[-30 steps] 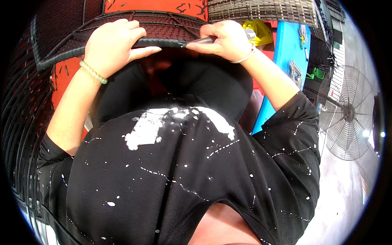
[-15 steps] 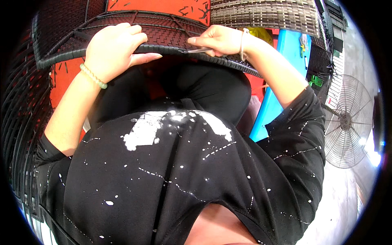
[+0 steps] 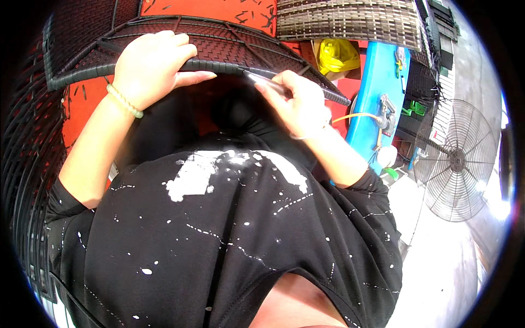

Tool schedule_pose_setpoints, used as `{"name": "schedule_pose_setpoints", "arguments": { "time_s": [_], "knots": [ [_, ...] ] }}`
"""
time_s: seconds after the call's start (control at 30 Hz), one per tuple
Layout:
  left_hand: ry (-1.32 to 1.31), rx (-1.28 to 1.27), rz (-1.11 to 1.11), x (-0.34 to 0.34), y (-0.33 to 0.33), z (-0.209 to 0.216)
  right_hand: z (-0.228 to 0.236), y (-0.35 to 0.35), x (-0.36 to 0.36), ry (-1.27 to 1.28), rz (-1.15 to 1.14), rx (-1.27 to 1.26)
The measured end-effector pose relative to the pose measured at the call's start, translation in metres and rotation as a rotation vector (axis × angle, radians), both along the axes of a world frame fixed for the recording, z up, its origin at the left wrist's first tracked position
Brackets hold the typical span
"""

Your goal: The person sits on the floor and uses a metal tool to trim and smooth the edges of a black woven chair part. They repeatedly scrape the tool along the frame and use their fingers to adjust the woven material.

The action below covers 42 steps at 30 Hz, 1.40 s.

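Note:
A dark brown woven wicker panel (image 3: pixel 213 52) lies across in front of me, its near edge wrapped in flat strip. My left hand (image 3: pixel 156 57) is closed over that edge, fingers on the far side and the thumb stretched along the rim. In my right hand (image 3: pixel 301 104), closed, is a slim shiny metal tool (image 3: pixel 266 81); its exact kind is hard to make out. The tool's tip touches or nearly touches the wrapped edge, right of my left thumb. My right palm faces partly away, and the tool's handle end is hidden in the fingers.
At right, a blue bench (image 3: pixel 363 109) carries a metal air tool (image 3: pixel 386 113) with an orange hose. A yellow bag (image 3: pixel 336 54) sits in a box beyond. A lighter woven panel (image 3: pixel 350 22) is at the top, a wire fan (image 3: pixel 458 161) far right. Dark strip scraps lie on the red surface (image 3: pixel 219 8).
My right hand has turned and come nearer to me, swinging the tool from lying along the edge to slanting against it. My right elbow has drawn in. The left hand has stayed put.

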<state>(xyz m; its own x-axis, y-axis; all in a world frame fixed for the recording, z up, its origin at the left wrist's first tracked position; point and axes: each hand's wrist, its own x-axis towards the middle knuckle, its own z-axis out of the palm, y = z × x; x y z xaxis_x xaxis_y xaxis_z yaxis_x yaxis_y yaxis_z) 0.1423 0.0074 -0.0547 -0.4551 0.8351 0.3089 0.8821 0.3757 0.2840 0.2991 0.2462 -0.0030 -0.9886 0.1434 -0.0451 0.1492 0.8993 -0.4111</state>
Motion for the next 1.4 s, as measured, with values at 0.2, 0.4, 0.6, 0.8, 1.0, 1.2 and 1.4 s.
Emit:
{"name": "schedule_pose_setpoints", "arguments": {
  "time_s": [0.2, 0.4, 0.6, 0.8, 1.0, 1.2, 1.4],
  "knots": [
    [-0.028, -0.042, 0.013, 0.000, 0.001, 0.004, -0.022, -0.029, 0.017, 0.055, -0.237, -0.291],
    [-0.036, -0.034, 0.015, 0.001, 0.000, 0.003, -0.009, -0.014, 0.002, 0.315, 0.070, 0.216],
    [-0.013, -0.070, 0.021, 0.000, 0.004, 0.004, -0.005, -0.010, -0.011, 0.086, -0.070, -0.016],
    [-0.040, -0.098, 0.038, 0.002, 0.000, 0.008, -0.007, -0.011, -0.009, -0.038, -0.217, -0.237],
    [-0.044, -0.032, 0.043, 0.004, 0.004, -0.001, -0.007, -0.047, 0.004, -0.245, -0.766, -1.057],
    [-0.034, -0.076, 0.044, 0.001, 0.005, 0.004, -0.035, -0.041, 0.015, 0.090, -0.486, -0.686],
    [-0.019, -0.067, 0.002, 0.000, 0.005, 0.003, -0.009, -0.015, 0.008, 0.359, 0.100, 0.172]
  ]
}}
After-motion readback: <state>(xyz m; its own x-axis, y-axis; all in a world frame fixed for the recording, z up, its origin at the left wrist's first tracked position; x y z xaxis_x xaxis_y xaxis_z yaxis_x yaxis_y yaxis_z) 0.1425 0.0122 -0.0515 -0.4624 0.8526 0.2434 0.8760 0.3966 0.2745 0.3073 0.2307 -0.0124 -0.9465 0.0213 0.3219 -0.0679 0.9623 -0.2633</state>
